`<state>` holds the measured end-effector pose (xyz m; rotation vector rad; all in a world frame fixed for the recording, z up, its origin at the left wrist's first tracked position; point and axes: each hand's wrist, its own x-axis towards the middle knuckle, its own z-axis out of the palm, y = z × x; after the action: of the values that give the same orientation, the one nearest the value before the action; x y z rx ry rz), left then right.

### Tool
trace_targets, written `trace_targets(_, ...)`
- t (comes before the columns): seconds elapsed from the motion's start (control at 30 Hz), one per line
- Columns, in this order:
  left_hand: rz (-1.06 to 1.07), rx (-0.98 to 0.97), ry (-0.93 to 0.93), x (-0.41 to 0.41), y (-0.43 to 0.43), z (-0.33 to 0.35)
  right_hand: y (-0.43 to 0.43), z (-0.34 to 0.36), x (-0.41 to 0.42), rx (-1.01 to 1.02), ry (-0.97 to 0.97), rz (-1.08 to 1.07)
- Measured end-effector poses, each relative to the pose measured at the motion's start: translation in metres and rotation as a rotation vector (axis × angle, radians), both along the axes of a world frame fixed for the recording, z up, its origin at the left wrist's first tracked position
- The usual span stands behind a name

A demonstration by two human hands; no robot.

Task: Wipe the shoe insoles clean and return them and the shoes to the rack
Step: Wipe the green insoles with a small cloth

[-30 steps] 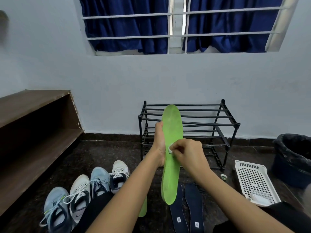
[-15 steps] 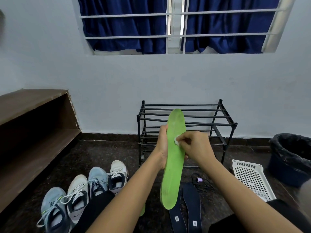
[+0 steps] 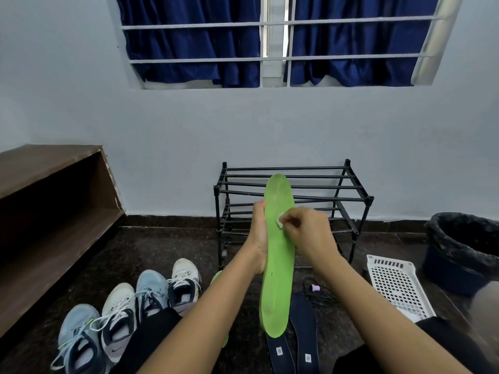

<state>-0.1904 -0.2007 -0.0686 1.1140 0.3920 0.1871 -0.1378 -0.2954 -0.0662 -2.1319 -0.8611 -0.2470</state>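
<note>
My left hand (image 3: 258, 233) grips a long bright green insole (image 3: 278, 265) from behind and holds it upright in front of me. Against its upper front my right hand (image 3: 305, 230) pinches a small white wipe (image 3: 279, 222). A second green insole (image 3: 216, 279) pokes out behind my left forearm. Two dark blue insoles (image 3: 302, 330) lie flat on the floor below. Several sneakers (image 3: 121, 311), light blue and white, stand in a row at the lower left. Behind the raised insole stands the black metal shoe rack (image 3: 337, 190), bare of shoes.
A white perforated plastic basket (image 3: 397, 284) lies on the floor at the right, with a dark bin (image 3: 464, 249) lined with a black bag beyond it. A brown wooden bench shelf (image 3: 54, 206) runs along the left wall. A small purple cap (image 3: 315, 288) and black cord lie near the rack.
My right hand slid the wipe up the green insole from its middle toward the upper part. The view shifted slightly left.
</note>
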Motion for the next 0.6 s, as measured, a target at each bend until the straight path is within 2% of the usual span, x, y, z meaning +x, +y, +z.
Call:
trace_targets(0.13,-0.024,-0.029,-0.015,0.002,-0.004,0.000,-0.002,0.002,0.004,0.047,-0.023,-0.023)
trace_targets(0.4,0.119,-0.113,-0.061,0.001,0.015,0.000,0.004,-0.013,-0.027,-0.027,0.048,0.127)
trace_targets(0.6,0.132,-0.102,-0.050,0.000,0.016,0.000,0.005,-0.015,-0.027,-0.050,0.028,0.137)
